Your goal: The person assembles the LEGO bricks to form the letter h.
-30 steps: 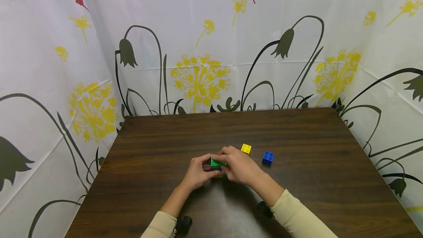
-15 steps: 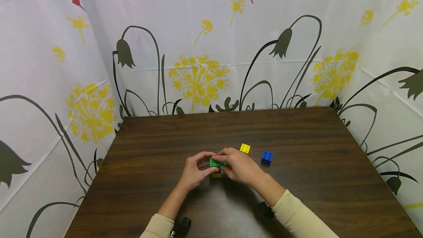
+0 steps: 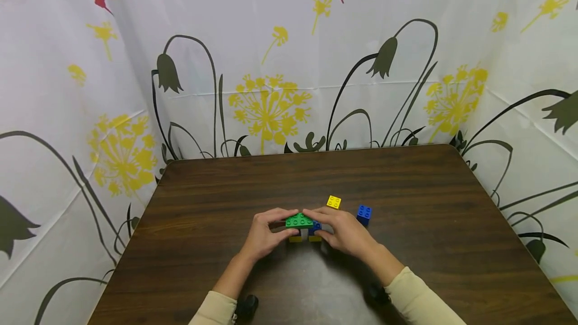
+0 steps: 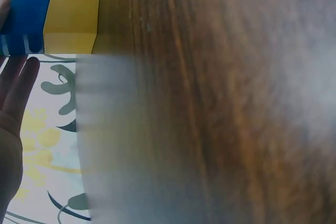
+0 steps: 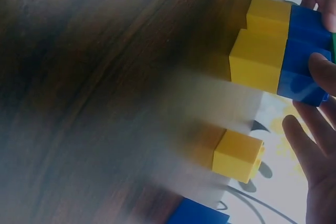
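Observation:
Two short stacks stand side by side, each a blue toy brick on a yellow one. The left stack shows its blue brick (image 4: 26, 24) and yellow brick (image 4: 71, 27) in the left wrist view. In the right wrist view are the right stack's blue brick (image 5: 299, 74) and yellow brick (image 5: 257, 59). A longer green brick (image 3: 299, 221) lies on top, leaving some right-hand blue studs bare. My left hand (image 3: 265, 232) pinches the green brick, thumb in front, fingers behind. My right hand (image 3: 347, 232) holds the right blue brick by thumb and fingers; fingertips behind are partly hidden.
Behind my right hand lies a loose yellow brick (image 3: 334, 201), with a loose blue brick (image 3: 364, 214) to its right. The dark wooden table (image 3: 217, 189) ends at a flower-patterned curtain (image 3: 271, 39).
My right hand has shifted right, from the green brick to the right blue brick, uncovering the green brick's top. My left hand stays at the green brick, which looks lower and level.

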The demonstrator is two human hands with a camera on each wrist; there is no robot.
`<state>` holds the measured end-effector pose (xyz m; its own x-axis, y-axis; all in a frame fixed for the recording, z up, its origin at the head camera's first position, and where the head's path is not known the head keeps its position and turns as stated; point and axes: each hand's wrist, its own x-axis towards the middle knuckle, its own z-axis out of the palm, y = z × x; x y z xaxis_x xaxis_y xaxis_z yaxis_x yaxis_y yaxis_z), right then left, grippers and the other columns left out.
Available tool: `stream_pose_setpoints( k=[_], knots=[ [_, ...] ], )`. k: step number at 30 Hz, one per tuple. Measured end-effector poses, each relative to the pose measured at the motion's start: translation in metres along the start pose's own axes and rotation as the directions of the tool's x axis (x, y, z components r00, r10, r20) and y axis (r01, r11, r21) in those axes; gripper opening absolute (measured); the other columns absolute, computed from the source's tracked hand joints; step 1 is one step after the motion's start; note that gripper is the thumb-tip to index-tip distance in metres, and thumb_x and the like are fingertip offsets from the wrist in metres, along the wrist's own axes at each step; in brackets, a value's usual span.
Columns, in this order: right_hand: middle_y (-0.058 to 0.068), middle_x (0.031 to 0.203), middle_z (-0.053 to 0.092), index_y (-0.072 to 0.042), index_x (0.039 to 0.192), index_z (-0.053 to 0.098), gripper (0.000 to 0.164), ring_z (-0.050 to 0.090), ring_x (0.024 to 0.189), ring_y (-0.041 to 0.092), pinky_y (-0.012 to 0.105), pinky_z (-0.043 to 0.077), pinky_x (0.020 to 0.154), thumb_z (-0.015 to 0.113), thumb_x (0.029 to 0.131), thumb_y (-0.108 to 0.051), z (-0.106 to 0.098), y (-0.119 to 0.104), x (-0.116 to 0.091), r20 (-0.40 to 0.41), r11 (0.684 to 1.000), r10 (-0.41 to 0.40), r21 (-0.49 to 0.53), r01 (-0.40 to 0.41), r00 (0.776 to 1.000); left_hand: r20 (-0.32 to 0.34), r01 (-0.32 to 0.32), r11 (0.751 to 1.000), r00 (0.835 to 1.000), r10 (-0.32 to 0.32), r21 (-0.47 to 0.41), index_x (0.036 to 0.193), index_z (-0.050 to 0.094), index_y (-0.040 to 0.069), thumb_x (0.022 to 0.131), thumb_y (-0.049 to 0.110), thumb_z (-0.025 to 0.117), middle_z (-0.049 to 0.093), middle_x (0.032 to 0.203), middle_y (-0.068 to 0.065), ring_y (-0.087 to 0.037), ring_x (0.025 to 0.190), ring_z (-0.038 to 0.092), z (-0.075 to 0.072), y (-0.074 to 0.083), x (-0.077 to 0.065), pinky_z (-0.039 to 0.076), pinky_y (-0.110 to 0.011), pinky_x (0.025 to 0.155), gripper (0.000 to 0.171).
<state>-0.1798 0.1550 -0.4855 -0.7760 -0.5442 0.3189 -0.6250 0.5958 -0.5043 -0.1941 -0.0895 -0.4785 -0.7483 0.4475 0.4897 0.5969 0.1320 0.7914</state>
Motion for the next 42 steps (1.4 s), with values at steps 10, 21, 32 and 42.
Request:
stream_pose_setpoints(
  k=[10, 21, 32, 42],
  knots=[
    [-0.004, 0.128, 0.062, -0.028, 0.145, 0.05, 0.066, 0.063, 0.108, 0.013, 0.031, 0.055, 0.086, 0.077, 0.086, -0.012, -0.002, -0.001, -0.002, 0.015, 1.0, -0.008, -0.021, 0.008, 1.0, 0.042, -0.044, 0.989, 0.998, 0.038, 0.142, 0.117, 0.07, 0.001, 0.075, 0.001, 0.083, 0.072, 0.106, -0.009, -0.023, 0.097, 0.069, 0.001, -0.025, -0.004, 0.057, -0.032, 0.081, 0.044],
    [-0.002, 0.128, 0.063, -0.019, 0.142, 0.054, 0.062, 0.064, 0.108, 0.014, 0.029, 0.055, 0.086, 0.077, 0.086, -0.011, -0.003, 0.0, 0.0, 0.025, 0.998, -0.043, -0.033, 0.044, 0.999, 0.088, -0.082, 0.968, 0.994, 0.063, 0.236, 0.123, 0.07, 0.008, 0.079, 0.014, 0.083, 0.07, 0.11, 0.003, -0.012, 0.1, 0.067, -0.001, -0.035, -0.006, 0.056, -0.029, 0.083, 0.046],
    [-0.001, 0.129, 0.063, -0.016, 0.141, 0.056, 0.06, 0.065, 0.108, 0.014, 0.028, 0.055, 0.085, 0.078, 0.085, -0.009, -0.002, 0.002, 0.0, 0.0, 0.995, -0.085, -0.045, 0.085, 0.996, 0.11, -0.145, 0.928, 0.988, 0.113, 0.343, 0.128, 0.067, 0.013, 0.079, 0.018, 0.085, 0.07, 0.109, 0.002, -0.011, 0.099, 0.067, -0.003, -0.032, -0.007, 0.056, -0.03, 0.083, 0.052],
    [0.001, 0.129, 0.063, -0.019, 0.147, 0.048, 0.068, 0.065, 0.107, 0.016, 0.03, 0.055, 0.085, 0.076, 0.086, -0.009, -0.001, 0.002, -0.003, 0.0, 0.996, -0.084, -0.035, 0.084, 0.997, 0.1, -0.109, 0.944, 0.992, 0.081, 0.312, 0.126, 0.067, 0.01, 0.081, 0.018, 0.083, 0.069, 0.109, 0.003, -0.01, 0.099, 0.066, -0.001, -0.032, -0.008, 0.055, -0.028, 0.084, 0.049]
  ],
)
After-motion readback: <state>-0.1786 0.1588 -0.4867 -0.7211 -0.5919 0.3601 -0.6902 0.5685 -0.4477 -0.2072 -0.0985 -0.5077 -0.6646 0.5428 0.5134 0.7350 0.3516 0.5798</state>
